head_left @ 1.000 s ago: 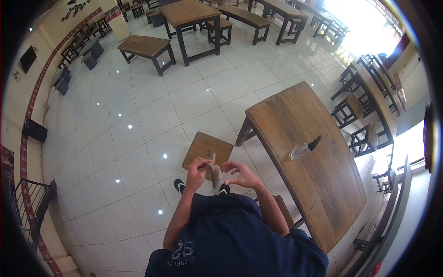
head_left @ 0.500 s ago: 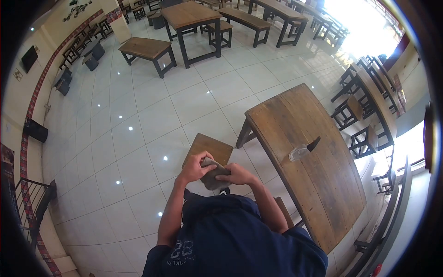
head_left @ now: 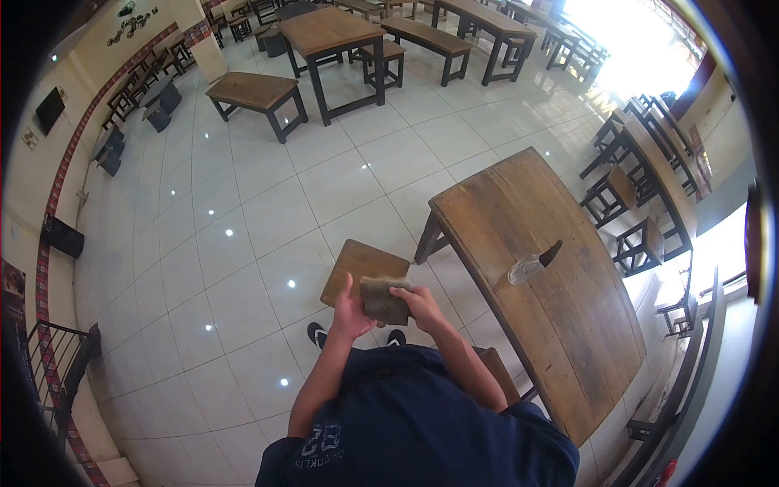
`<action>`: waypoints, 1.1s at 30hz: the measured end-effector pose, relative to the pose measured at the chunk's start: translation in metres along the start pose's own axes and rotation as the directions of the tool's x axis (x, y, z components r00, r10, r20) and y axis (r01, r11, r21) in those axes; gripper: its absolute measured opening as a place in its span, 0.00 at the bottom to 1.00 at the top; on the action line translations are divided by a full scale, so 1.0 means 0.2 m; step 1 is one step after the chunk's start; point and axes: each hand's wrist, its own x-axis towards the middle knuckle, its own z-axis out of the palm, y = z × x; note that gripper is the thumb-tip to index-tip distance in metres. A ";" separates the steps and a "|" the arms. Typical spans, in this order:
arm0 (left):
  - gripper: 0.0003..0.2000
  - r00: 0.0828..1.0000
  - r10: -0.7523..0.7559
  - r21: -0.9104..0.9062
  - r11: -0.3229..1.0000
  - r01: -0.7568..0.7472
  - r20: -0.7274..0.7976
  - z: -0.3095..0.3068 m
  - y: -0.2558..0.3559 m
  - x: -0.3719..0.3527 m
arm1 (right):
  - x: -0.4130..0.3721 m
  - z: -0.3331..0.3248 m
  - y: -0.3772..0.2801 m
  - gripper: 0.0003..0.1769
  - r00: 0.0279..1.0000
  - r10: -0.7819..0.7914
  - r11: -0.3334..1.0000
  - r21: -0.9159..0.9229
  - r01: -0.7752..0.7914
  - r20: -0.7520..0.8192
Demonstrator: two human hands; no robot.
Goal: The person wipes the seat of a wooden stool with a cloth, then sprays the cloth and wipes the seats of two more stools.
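Note:
A grey-brown folded cloth (head_left: 385, 300) is held in front of my body, above the floor and beside a small wooden stool (head_left: 357, 266). My left hand (head_left: 349, 318) supports it from the left and below, thumb pointing up and away, fingers partly hidden beneath the fabric. With thumb on top, my right hand (head_left: 423, 308) grips the cloth at its right side. On the wooden table (head_left: 511, 203) to my right lies a clear spray bottle (head_left: 527, 268) with a dark nozzle, apart from both hands.
Another seat (head_left: 497, 369) is partly visible by my right elbow, close to the table. Ahead are a wooden bench (head_left: 253, 91) and a taller table (head_left: 331, 31). Several stools and long tables line the right side. A black railing (head_left: 61, 365) stands at the left.
The bunched cloth now lies flatter, as a folded rectangle. My left hand has turned palm up and let go of the cloth's top edge; my right hand has shifted slightly right.

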 end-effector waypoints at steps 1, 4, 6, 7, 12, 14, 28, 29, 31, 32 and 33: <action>0.32 1.000 0.001 0.000 1.000 -0.001 0.000 -0.09 0.02 0.02 | 0.01 -0.02 0.02 0.20 1.000 -0.019 0.999 -0.027 0.019 0.017; 0.22 0.943 0.233 0.758 0.651 0.029 -0.236 -0.23 0.06 0.06 | -0.03 -0.05 -0.03 0.22 0.999 0.001 0.993 -0.120 0.005 0.047; 0.14 0.957 0.234 0.693 0.719 -0.053 -0.170 -0.10 0.06 0.04 | -0.04 -0.06 -0.06 0.24 0.997 0.042 0.981 -0.189 -0.030 0.060; 0.14 0.957 0.236 0.693 0.719 -0.055 -0.169 -0.10 0.07 0.05 | -0.03 -0.06 -0.05 0.23 0.997 0.032 0.981 -0.192 -0.018 0.072; 0.13 0.919 0.395 0.761 0.595 -0.259 0.004 0.14 0.06 0.02 | -0.05 -0.07 -0.16 0.17 0.978 -0.151 0.974 -0.145 0.172 0.144; 0.13 0.893 0.442 0.772 0.539 -0.338 0.083 0.43 0.06 -0.12 | -0.25 -0.03 -0.40 0.14 0.802 -0.507 0.767 -0.258 0.587 0.317; 0.15 0.952 0.204 0.365 0.889 -0.277 0.227 0.27 0.08 -0.06 | -0.09 -0.07 -0.31 0.26 0.888 -0.309 0.867 0.484 0.117 0.340; 0.15 0.957 0.205 0.358 0.894 -0.268 0.205 0.25 0.05 -0.05 | -0.07 -0.06 -0.29 0.26 0.895 -0.289 0.869 0.486 0.096 0.340; 0.16 0.903 0.350 0.295 0.861 -0.415 0.250 0.27 0.02 -0.01 | -0.03 -0.04 -0.26 0.38 0.887 -0.233 0.633 0.754 -0.174 0.400; 0.18 0.892 0.368 0.255 0.865 -0.432 0.264 0.27 0.01 0.01 | -0.03 -0.01 -0.24 0.44 0.875 -0.244 0.582 0.785 -0.214 0.419; 0.18 0.894 0.371 0.250 0.868 -0.430 0.251 0.29 -0.01 0.02 | -0.02 0.03 -0.21 0.44 0.878 -0.231 0.579 0.784 -0.223 0.420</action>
